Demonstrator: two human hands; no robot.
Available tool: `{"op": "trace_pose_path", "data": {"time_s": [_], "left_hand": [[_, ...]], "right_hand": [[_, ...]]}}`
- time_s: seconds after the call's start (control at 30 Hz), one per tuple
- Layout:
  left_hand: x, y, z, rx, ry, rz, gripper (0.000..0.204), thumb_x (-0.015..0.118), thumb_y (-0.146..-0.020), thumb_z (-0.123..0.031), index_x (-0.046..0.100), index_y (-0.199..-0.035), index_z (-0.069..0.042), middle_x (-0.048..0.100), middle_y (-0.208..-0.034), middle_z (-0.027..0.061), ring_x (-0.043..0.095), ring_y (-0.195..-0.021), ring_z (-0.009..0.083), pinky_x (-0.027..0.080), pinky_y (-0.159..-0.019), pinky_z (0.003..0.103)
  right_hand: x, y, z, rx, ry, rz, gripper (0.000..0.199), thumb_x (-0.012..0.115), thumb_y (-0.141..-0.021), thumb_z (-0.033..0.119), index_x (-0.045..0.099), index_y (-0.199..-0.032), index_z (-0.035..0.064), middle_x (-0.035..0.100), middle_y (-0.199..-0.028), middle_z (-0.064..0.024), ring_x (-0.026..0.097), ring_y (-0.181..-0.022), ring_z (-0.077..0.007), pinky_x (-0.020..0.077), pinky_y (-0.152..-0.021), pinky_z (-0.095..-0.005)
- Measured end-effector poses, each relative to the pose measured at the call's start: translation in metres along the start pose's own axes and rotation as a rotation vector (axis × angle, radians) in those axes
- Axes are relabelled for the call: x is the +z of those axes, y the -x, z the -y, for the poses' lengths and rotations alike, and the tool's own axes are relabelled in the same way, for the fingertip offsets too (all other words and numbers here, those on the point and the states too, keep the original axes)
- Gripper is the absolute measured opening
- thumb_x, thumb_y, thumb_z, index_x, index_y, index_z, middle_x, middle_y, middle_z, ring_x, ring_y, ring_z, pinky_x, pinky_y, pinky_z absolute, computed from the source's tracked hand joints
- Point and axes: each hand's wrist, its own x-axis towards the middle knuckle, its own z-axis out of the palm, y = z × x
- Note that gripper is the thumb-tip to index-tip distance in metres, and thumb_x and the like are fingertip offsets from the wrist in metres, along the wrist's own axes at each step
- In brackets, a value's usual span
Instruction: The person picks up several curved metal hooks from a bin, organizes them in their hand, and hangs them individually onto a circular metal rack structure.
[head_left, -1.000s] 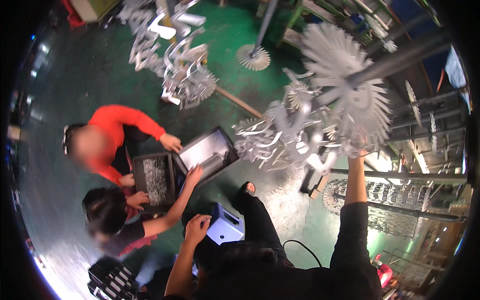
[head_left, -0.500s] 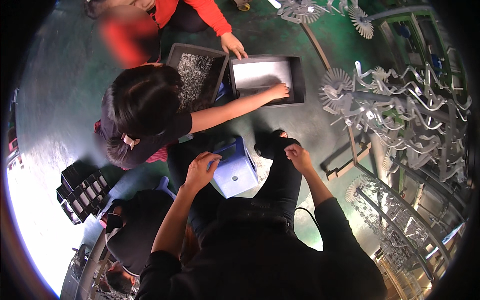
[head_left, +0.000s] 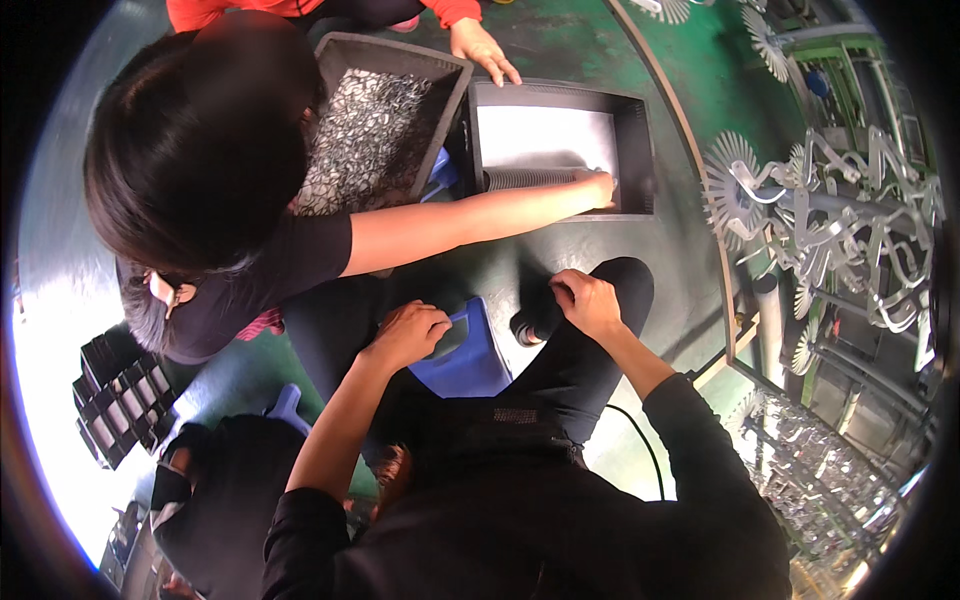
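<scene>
Gripping the rim of the blue plastic stool (head_left: 465, 358) below you, your left hand (head_left: 408, 333) steadies it on the green floor (head_left: 590, 55); your right hand (head_left: 585, 300) rests fisted on your black-clad knee (head_left: 622, 283).

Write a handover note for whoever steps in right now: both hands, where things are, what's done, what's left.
Left hand: gripping the edge of the blue stool between the legs.
Right hand: closed, resting on the right knee; whether it holds anything cannot be told.
Ahead on the green floor: a dark tray full of small metal parts, and beside it a black tray lined white, with one row of parts stacked along its near edge.
A co-worker's hand is at that row; another person's hand touches the tray rims.
Done: one row laid. Left: most of the white tray is bare.
</scene>
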Motion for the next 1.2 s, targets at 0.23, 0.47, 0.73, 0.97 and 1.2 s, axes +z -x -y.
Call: {"op": "trace_pose_path", "data": {"time_s": [0.23,0.47,0.73,0.97,1.2], "left_hand": [[0.016,-0.020,0.020,-0.007,-0.137,0.001,0.021,0.051,-0.084,-0.016,0.067,-0.091,-0.004,0.066,-0.091,0.0135,0.061,-0.091,0.0306,0.047,-0.080,0.040],[0.019,0.006,0.016,0.099,-0.108,-0.216,0.018,0.055,-0.082,-0.015,0.067,-0.091,-0.005,0.065,-0.089,0.0165,0.061,-0.087,0.0338,0.047,-0.078,0.040],[0.000,0.035,-0.047,0.115,0.065,0.016,0.026,0.057,-0.085,-0.025,0.067,-0.096,-0.004,0.068,-0.083,0.0122,0.065,-0.076,0.0224,0.049,-0.071,0.034],[-0.008,0.001,-0.085,0.515,-0.195,0.128,0.024,0.058,-0.084,-0.024,0.067,-0.098,-0.007,0.066,-0.092,0.0107,0.059,-0.091,0.0264,0.046,-0.083,0.037],[0.005,-0.032,-0.071,0.389,-0.284,0.171,0.024,0.058,-0.084,-0.023,0.066,-0.097,-0.005,0.065,-0.094,0.0110,0.057,-0.095,0.0283,0.045,-0.085,0.039]], "right_hand": [[0.023,-0.001,-0.021,-0.065,0.036,-0.178,0.008,0.061,-0.076,0.012,0.060,-0.083,0.0105,0.064,-0.079,-0.0075,0.063,-0.068,-0.0283,0.0508,-0.061,-0.0387],[0.011,0.025,-0.012,-0.143,0.024,-0.243,0.008,0.060,-0.075,0.013,0.061,-0.083,0.0110,0.065,-0.079,-0.0080,0.064,-0.071,-0.0273,0.0512,-0.064,-0.0376],[-0.019,0.044,0.018,-0.263,-0.069,-0.084,0.008,0.060,-0.075,0.012,0.062,-0.083,0.0086,0.065,-0.079,-0.0093,0.064,-0.074,-0.0277,0.0500,-0.067,-0.0365],[-0.032,-0.024,-0.033,-0.021,-0.535,-0.694,0.009,0.058,-0.082,0.007,0.062,-0.089,0.0042,0.061,-0.072,-0.0050,0.058,-0.063,-0.0134,0.0472,-0.061,-0.0270],[-0.030,-0.029,-0.042,0.070,-0.868,-0.882,0.012,0.052,-0.091,0.011,0.055,-0.100,0.0032,0.052,-0.071,0.0026,0.043,-0.057,-0.0034,0.0361,-0.051,-0.0184]]}}
